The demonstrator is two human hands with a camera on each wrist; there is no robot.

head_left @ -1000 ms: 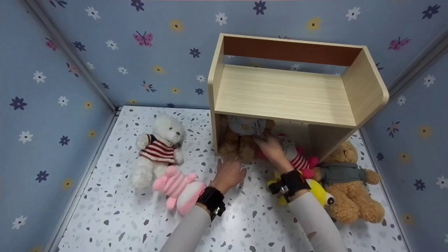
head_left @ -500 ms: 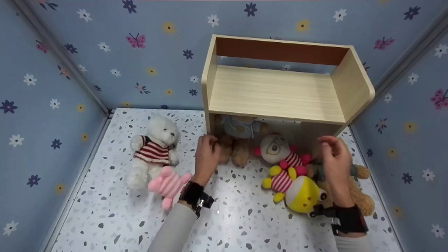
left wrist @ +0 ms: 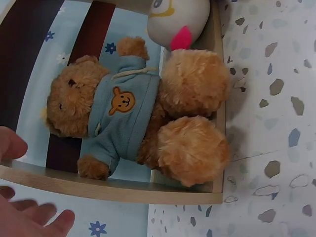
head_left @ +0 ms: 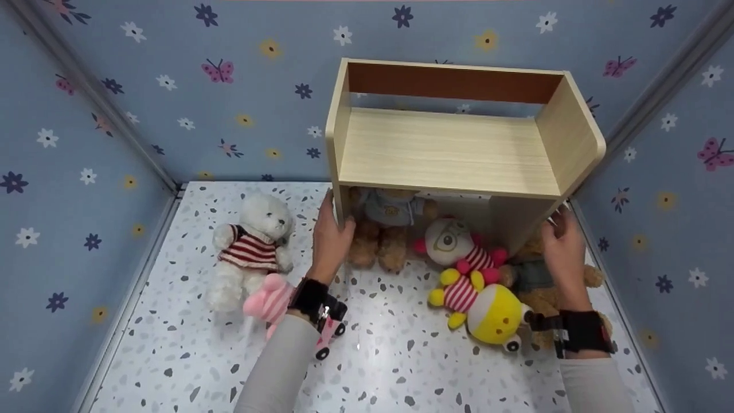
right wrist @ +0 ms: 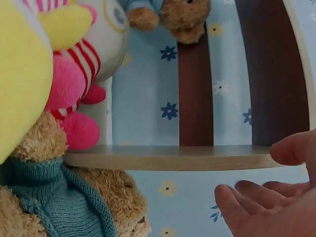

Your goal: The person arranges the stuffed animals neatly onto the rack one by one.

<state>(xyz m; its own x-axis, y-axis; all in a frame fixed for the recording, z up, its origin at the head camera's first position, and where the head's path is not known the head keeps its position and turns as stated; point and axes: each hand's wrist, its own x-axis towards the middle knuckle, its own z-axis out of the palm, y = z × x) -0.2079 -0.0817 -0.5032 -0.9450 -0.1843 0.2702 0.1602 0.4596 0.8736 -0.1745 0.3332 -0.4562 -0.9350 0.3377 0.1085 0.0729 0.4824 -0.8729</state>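
A pale wooden two-tier shelf (head_left: 447,152) stands between my hands. My left hand (head_left: 331,241) straddles the front edge of its left side panel, thumb inside and fingers outside; in the left wrist view the fingers (left wrist: 37,212) lie apart from the panel. At the right side panel, my right hand (head_left: 565,252) has its thumb at the edge, with the fingers (right wrist: 237,205) extended outside. A brown teddy bear in a blue hoodie (left wrist: 123,103) sits in the lower compartment's left part. Beside it leans a white-faced plush doll with pink limbs (head_left: 450,241).
A yellow-headed plush doll (head_left: 496,318) lies before the shelf. Another brown teddy bear in a green-grey sweater (head_left: 533,275) lies under my right arm. At left are a white bear in a striped sweater (head_left: 252,246) and a pink plush toy (head_left: 269,298), partly behind my left wrist.
My right hand has left the hoodie bear's side and moved right to the shelf's right panel. My left hand has risen from the floor in front of the bear to the left panel.
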